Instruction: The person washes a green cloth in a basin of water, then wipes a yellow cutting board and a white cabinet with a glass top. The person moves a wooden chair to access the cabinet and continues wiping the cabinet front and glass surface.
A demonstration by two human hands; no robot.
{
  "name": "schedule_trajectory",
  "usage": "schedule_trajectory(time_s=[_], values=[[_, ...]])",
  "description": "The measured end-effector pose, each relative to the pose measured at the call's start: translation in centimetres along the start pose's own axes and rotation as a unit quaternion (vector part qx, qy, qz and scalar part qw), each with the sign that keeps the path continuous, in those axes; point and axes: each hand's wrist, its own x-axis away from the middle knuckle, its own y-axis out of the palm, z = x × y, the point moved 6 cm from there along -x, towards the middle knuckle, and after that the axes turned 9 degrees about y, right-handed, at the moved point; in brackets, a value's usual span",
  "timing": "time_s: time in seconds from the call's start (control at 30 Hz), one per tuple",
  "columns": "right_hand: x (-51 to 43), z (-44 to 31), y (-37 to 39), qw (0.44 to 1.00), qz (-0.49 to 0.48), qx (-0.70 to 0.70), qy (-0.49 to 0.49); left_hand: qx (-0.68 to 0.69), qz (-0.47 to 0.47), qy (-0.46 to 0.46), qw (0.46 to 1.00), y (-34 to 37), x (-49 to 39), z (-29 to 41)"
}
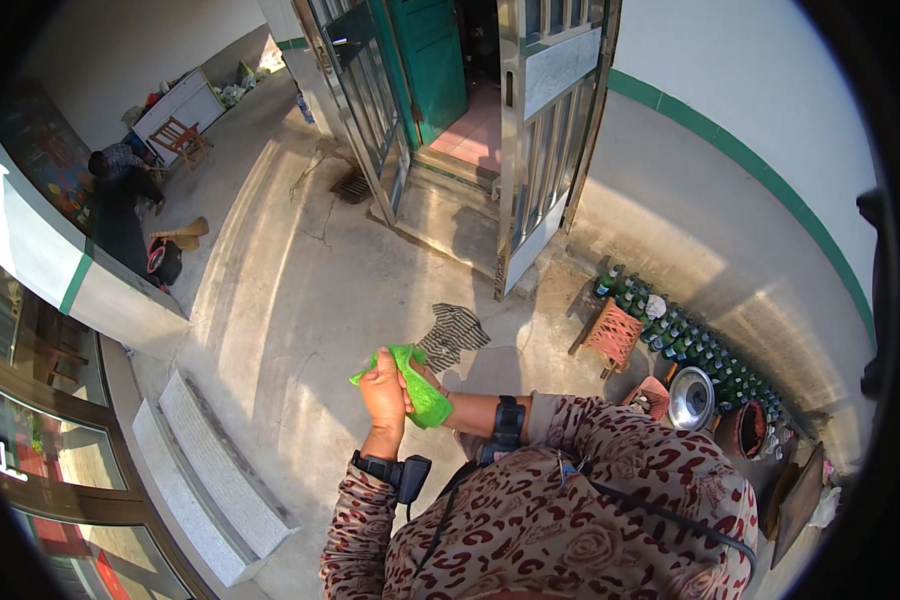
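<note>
In front of my body my left hand [386, 390] grips a bright green cloth [425, 394], its thumb on top and its fingers curled round the fabric. My right hand [422, 373] lies against the far side of the same cloth, mostly hidden by it and by my left hand; its forearm comes in from the right. One corner of the cloth hangs down over my right wrist, and another pokes out to the left. Beyond my hands a black-and-white striped cloth [454, 336] lies on the concrete floor.
Ahead, metal gates [544, 150] stand open at a doorstep. Green glass bottles [690, 341], a woven stool [613, 335] and a metal basin [691, 398] line the right wall. Stone steps [217, 480] are at lower left. A person [124, 169] sits far left near a broom [184, 232].
</note>
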Motion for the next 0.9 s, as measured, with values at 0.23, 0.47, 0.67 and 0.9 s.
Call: schedule_trajectory(time_s=[0.23,0.47,0.67,0.9], values=[[-19.9,-2.2,-5.2,0.983,-0.009,-0.162,0.084,-0.337,0.022,0.358,0.870,-5.5,-16.2,6.9],[-30.9,-6.0,-14.8,0.978,0.147,0.076,0.125,-0.142,-0.081,0.240,0.957,-5.7,-30.8,4.9],[-41.9,-8.9,-20.1,0.697,0.221,0.670,0.127,-0.186,-0.243,0.122,0.944,-11.3,-41.0,-0.5],[-56.4,-8.2,-16.5,0.781,0.165,0.534,0.280,0.087,-0.110,-0.024,0.990,-21.7,-55.7,-2.9]])
